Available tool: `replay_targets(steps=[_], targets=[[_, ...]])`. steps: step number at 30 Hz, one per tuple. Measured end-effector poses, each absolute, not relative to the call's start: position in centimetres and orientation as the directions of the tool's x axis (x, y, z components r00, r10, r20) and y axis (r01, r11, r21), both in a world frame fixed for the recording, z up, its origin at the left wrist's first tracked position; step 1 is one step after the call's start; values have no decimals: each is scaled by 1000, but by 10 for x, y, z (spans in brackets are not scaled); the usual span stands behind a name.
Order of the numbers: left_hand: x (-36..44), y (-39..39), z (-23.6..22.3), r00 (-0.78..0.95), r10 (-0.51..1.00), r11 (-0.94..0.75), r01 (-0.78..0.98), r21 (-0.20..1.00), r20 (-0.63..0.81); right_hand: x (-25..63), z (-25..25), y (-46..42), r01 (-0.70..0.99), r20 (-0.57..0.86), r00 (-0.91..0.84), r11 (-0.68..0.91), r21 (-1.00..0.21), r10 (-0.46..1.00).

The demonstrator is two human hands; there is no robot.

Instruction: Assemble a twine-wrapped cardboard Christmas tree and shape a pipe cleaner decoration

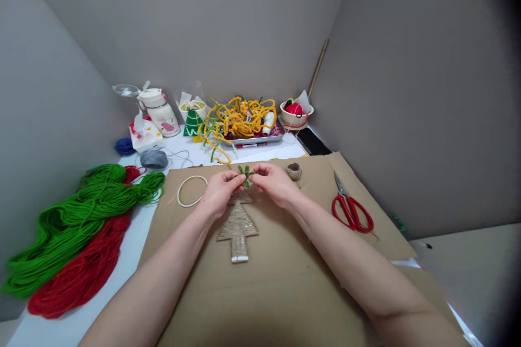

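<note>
Between my two hands is a small green star-shaped yarn piece with several short arms. My left hand pinches its left side with thumb and fingers. On its right side, my right hand has its fingertips closed on another arm of the star. Below the hands lies a twine-wrapped Christmas tree, flat on the cardboard, with a white tip at the trunk's bottom. Its upper part is partly hidden by my hands. A white ring rests left of my left hand, and a twine ball sits beyond my right hand.
Red-handled scissors lie on the cardboard at right. Green yarn and red yarn are heaped at left, near a grey yarn ball. Behind stand a tray of orange yarn, a bottle and a bowl.
</note>
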State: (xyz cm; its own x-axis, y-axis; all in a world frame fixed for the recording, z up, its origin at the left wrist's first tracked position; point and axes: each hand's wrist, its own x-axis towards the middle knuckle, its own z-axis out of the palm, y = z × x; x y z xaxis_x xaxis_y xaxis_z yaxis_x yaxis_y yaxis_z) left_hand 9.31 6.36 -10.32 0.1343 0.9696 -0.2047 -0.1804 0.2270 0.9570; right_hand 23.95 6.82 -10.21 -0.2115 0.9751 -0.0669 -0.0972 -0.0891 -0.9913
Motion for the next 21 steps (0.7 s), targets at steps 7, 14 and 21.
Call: replay_targets(steps=[7, 14, 21], targets=[[84, 63, -100, 268, 909, 385, -244, 890, -319, 241, -92, 64, 45, 28, -282, 42, -998, 959], [82, 67, -100, 277, 900, 414, -306, 857, -335, 238, -94, 67, 44, 67, -264, 81, -996, 962], [76, 69, -101, 322, 852, 510, -338, 791, -412, 237, -94, 64, 403, 348, -235, 417, -815, 908]])
